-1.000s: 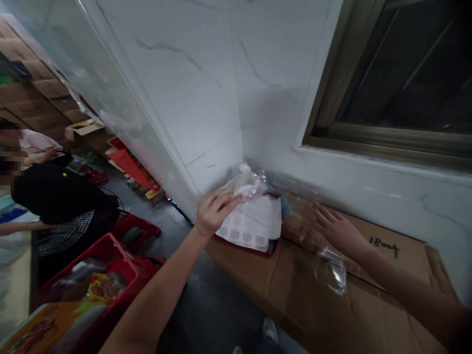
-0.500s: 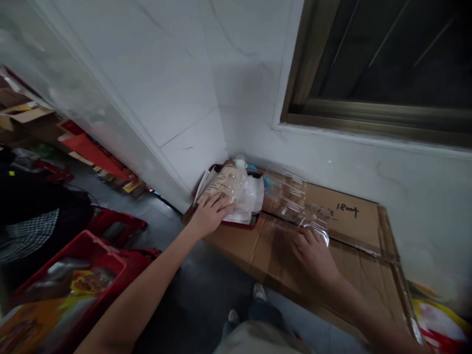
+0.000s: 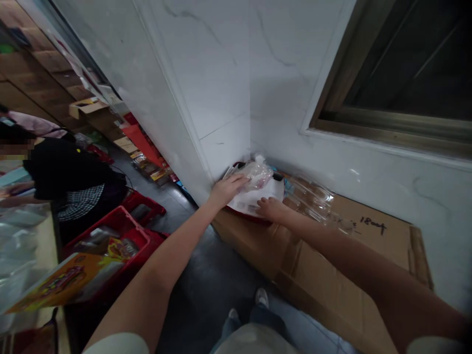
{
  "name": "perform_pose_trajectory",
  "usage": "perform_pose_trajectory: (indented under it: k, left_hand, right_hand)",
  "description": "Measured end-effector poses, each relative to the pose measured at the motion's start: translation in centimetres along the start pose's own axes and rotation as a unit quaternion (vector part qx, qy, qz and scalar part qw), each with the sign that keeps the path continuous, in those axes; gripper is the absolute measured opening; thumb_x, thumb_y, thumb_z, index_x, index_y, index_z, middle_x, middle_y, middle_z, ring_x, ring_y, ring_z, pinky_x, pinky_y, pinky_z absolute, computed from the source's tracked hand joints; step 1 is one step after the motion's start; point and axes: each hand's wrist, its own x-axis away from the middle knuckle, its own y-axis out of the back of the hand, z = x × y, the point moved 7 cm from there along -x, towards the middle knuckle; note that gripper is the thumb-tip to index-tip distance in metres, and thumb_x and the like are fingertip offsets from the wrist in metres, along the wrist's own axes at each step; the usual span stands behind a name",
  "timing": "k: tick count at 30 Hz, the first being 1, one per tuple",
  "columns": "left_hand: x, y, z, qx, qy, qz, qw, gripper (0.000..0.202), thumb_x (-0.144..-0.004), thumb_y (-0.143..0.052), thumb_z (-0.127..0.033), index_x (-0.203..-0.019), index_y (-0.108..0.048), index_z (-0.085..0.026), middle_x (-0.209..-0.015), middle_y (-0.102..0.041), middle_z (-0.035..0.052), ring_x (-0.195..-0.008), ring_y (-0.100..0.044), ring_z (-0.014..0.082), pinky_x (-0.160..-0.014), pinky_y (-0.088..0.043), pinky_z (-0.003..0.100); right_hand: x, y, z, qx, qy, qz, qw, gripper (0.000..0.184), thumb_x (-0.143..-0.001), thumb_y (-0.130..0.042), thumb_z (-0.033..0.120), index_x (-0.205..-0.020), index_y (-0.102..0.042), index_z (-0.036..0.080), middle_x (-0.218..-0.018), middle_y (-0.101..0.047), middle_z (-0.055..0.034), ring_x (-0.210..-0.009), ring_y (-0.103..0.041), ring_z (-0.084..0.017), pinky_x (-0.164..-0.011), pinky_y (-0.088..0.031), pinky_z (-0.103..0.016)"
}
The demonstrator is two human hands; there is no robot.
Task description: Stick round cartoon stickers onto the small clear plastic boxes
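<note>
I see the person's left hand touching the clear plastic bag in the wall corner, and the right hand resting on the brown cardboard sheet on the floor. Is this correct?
Not quite. The right hand is not on the brown cardboard sheet; the head view shows it on the white sheet in the red-rimmed tray. The left hand does touch the clear plastic bag.

Crumpled clear plastic bag: translucent, pinkish-white contents too blurred to identify; lies on the white sheet packet, left hand's fingers against its 8 o'clock side. Packet lies nearly flat in a red-rimmed tray, right hand's fingers resting on its 4 o'clock part. Ridged clear plastic clamshell lies just beside, at 3 o'clock.
</note>
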Motion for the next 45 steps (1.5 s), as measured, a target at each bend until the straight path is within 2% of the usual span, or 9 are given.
perform_pose_trajectory:
  k: [3, 6, 9, 14, 23, 27, 33, 38, 45]
  left_hand:
    - [0.3, 0.0, 0.0, 0.003, -0.003, -0.010, 1.000, 0.035, -0.091, -0.036, -0.024, -0.123, -0.051, -0.028, -0.125, -0.054, 0.0010, -0.112, -0.052, 0.0144, -0.095, -0.045, 0.029]
    - [0.4, -0.2, 0.0, 0.003, -0.003, 0.002, 1.000, 0.035, -0.091, -0.037, -0.026, -0.123, -0.050, -0.029, -0.126, -0.053, 0.0005, -0.112, -0.051, 0.0143, -0.095, -0.043, 0.029]
    - [0.4, -0.3, 0.2, 0.000, 0.009, 0.020, 1.000, 0.035, -0.092, -0.036, -0.027, -0.123, -0.050, -0.031, -0.128, -0.051, -0.0015, -0.114, -0.049, 0.0125, -0.097, -0.041, 0.027]
    - [0.4, -0.4, 0.5, 0.005, 0.025, 0.035, 0.999, 0.036, -0.091, -0.035, -0.025, -0.124, -0.049, -0.031, -0.130, -0.049, -0.0020, -0.115, -0.048, 0.0125, -0.099, -0.040, 0.026]
    - [0.2, 0.2, 0.4, 0.008, 0.038, 0.034, 0.999, 0.035, -0.091, -0.037, -0.030, -0.124, -0.049, -0.032, -0.130, -0.049, -0.0029, -0.115, -0.049, 0.0114, -0.098, -0.041, 0.025]
    - [-0.1, 0.6, 0.5, 0.017, 0.050, 0.045, 0.998, 0.035, -0.091, -0.036, -0.027, -0.124, -0.049, -0.031, -0.130, -0.050, -0.0021, -0.113, -0.050, 0.0106, -0.096, -0.042, 0.023]
    - [-0.1, 0.5, 0.6, 0.022, 0.047, 0.060, 0.997, 0.036, -0.092, -0.035, -0.025, -0.124, -0.048, -0.030, -0.131, -0.049, -0.0021, -0.115, -0.049, 0.0109, -0.097, -0.040, 0.023]
    - [0.0, 0.4, 0.6, 0.008, 0.041, 0.057, 0.997, 0.036, -0.092, -0.034, -0.025, -0.125, -0.046, -0.032, -0.130, -0.049, -0.0033, -0.114, -0.048, 0.0102, -0.097, -0.040, 0.024]
    - [-0.1, 0.4, 0.6, -0.001, 0.048, 0.042, 0.998, 0.037, -0.091, -0.036, -0.023, -0.126, -0.047, -0.032, -0.130, -0.049, -0.0034, -0.114, -0.050, 0.0120, -0.096, -0.042, 0.024]
  right_hand:
    - [-0.9, -1.1, 0.5, 0.005, 0.067, 0.027, 0.997, 0.016, -0.082, -0.049, 0.014, -0.084, -0.065, 0.017, -0.098, -0.062, -0.0102, -0.093, -0.053, -0.021, -0.071, -0.040, -0.030]
    - [-0.7, -1.4, -0.1, 0.002, 0.106, 0.047, 0.993, 0.014, -0.080, -0.051, 0.013, -0.077, -0.065, 0.015, -0.090, -0.063, -0.0096, -0.090, -0.054, -0.020, -0.071, -0.039, -0.028]
    - [-0.5, -1.0, -1.5, -0.007, 0.113, 0.046, 0.992, 0.015, -0.081, -0.050, 0.014, -0.079, -0.065, 0.015, -0.085, -0.063, -0.0090, -0.086, -0.054, -0.018, -0.071, -0.038, -0.027]
    - [-1.1, 0.0, -3.2, -0.013, 0.078, 0.007, 0.997, 0.025, -0.088, -0.039, 0.022, -0.092, -0.061, 0.012, -0.094, -0.060, -0.0115, -0.089, -0.053, -0.019, -0.078, -0.037, -0.028]
    - [-0.1, -1.2, -0.5, 0.012, 0.129, 0.039, 0.991, 0.018, -0.084, -0.044, 0.013, -0.087, -0.062, 0.013, -0.092, -0.060, -0.0130, -0.093, -0.050, -0.022, -0.073, -0.037, -0.031]
    - [-0.7, -1.6, -0.5, 0.012, 0.146, 0.053, 0.988, 0.017, -0.082, -0.047, 0.012, -0.079, -0.064, 0.012, -0.087, -0.061, -0.0123, -0.090, -0.051, -0.022, -0.070, -0.037, -0.030]
    - [-1.5, -1.5, -2.3, -0.014, 0.142, 0.040, 0.989, 0.017, -0.081, -0.049, 0.015, -0.077, -0.065, 0.013, -0.083, -0.061, -0.0123, -0.084, -0.051, -0.020, -0.069, -0.036, -0.029]
    - [-1.7, -1.6, -2.8, -0.039, 0.127, 0.015, 0.991, 0.019, -0.081, -0.049, 0.017, -0.075, -0.066, 0.013, -0.080, -0.061, -0.0123, -0.080, -0.050, -0.019, -0.072, -0.035, -0.030]
    - [-0.5, 0.6, -3.2, -0.067, 0.069, -0.060, 0.994, 0.023, -0.085, -0.042, 0.020, -0.091, -0.063, 0.012, -0.100, -0.057, -0.0129, -0.094, -0.047, -0.021, -0.083, -0.034, -0.031]
